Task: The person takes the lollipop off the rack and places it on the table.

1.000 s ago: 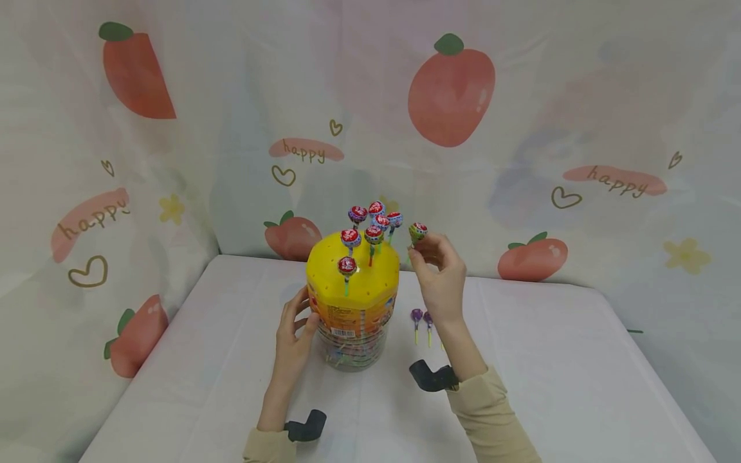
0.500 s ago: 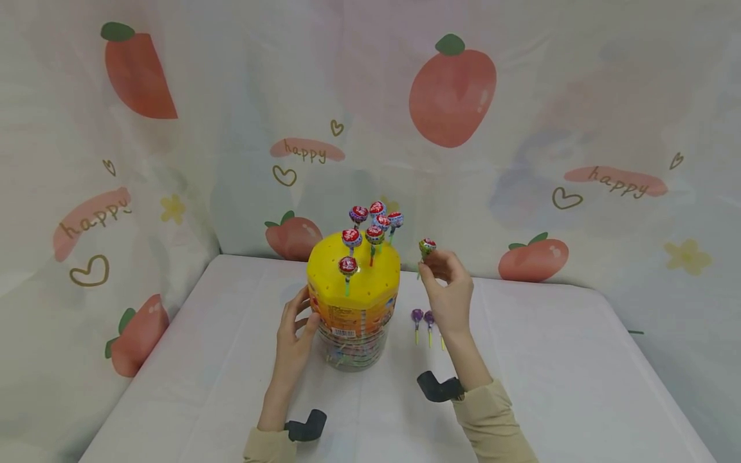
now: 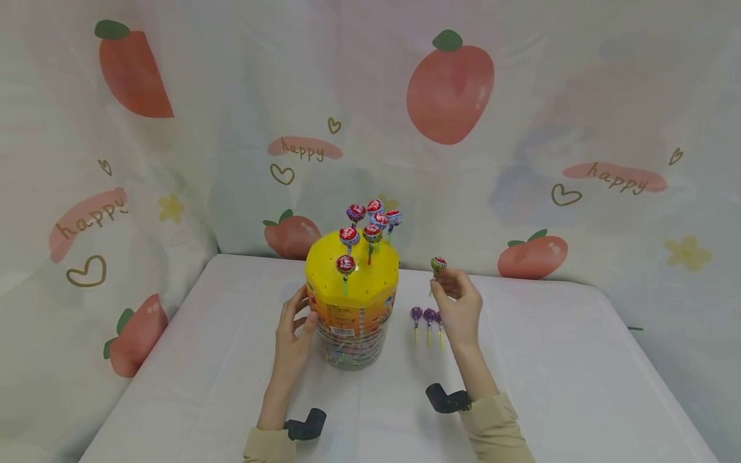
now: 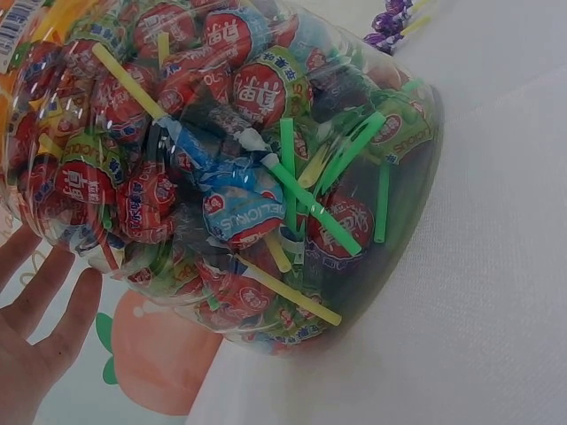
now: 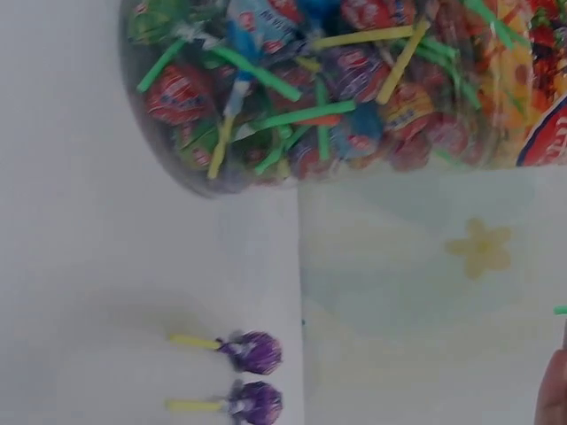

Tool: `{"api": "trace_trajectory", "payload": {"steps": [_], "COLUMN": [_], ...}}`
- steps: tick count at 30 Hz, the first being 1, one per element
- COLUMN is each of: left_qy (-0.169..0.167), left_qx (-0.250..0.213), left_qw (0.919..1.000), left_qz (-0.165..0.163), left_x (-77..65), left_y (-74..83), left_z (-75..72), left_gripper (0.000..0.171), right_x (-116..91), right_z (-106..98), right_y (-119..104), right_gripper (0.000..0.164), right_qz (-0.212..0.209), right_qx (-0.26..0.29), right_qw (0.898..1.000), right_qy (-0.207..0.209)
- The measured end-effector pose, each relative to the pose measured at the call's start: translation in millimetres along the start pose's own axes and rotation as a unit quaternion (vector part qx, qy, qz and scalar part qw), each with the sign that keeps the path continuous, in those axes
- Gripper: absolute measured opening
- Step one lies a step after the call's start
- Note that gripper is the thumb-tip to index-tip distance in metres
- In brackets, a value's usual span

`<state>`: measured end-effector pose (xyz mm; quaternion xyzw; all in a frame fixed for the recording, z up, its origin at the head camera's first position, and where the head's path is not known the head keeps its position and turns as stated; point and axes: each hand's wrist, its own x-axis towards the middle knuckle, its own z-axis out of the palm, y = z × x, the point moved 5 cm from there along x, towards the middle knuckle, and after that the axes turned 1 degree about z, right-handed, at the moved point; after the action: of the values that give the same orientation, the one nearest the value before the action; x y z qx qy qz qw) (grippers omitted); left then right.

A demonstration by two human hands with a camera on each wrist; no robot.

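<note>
A clear jar (image 3: 351,352) with an orange label and a yellow lid (image 3: 323,267) stands on the table, full of wrapped lollipops. Several lollipops (image 3: 350,236) stick up out of holes in that lid. My left hand (image 3: 293,344) rests against the jar's left side; in the left wrist view its spread fingers (image 4: 62,332) touch the wall. To the right of the jar, above the table, my right hand (image 3: 461,312) pinches a green-wrapped lollipop (image 3: 438,263) with a red top, head upward. In the right wrist view only a fingertip (image 5: 553,390) and a bit of green stick show.
Purple-wrapped lollipops (image 3: 416,314) with yellow sticks lie in a row on the white tablecloth (image 3: 556,373), right of the jar and near my right hand. A printed cloth backdrop (image 3: 370,83) rises behind and beside the table.
My right hand has moved right, down and away from the lid with the green lollipop in its fingers. The left hand and the jar stay where they were.
</note>
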<state>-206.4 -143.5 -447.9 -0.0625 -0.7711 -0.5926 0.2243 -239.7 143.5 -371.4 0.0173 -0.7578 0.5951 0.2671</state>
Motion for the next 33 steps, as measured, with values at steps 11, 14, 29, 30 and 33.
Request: {"api": "trace_trajectory", "payload": {"steps": [11, 14, 29, 30, 33], "left_qy": [0.001, -0.001, -0.005, -0.004, -0.007], "left_qx": [-0.004, -0.003, -0.009, -0.007, -0.010], "left_qw": [1.0000, 1.0000, 0.9997, 0.9997, 0.9996], "left_qz": [0.004, 0.002, -0.021, -0.024, -0.025], "left_x": [1.7, 1.8, 2.0, 2.2, 1.8], "left_y": [0.3, 0.1, -3.7, -3.9, 0.3], "left_z": [0.8, 1.2, 0.6, 0.7, 0.4], "left_gripper": [0.054, 0.054, 0.058, 0.058, 0.057], "right_x": [0.6, 0.7, -2.6, -2.8, -2.6], "right_z": [-16.1, -20.4, -37.1, -38.5, -41.5], "right_y": [54.3, 63.0, 97.5, 99.0, 103.8], "right_gripper": [0.018, 0.019, 0.023, 0.024, 0.026], "right_qz": [0.078, 0.090, 0.194, 0.203, 0.223], "right_qx": [-0.058, -0.083, -0.219, -0.224, -0.230], "right_qw": [0.995, 0.992, 0.954, 0.950, 0.944], "right_qy": [-0.014, -0.015, -0.071, -0.075, -0.082]}}
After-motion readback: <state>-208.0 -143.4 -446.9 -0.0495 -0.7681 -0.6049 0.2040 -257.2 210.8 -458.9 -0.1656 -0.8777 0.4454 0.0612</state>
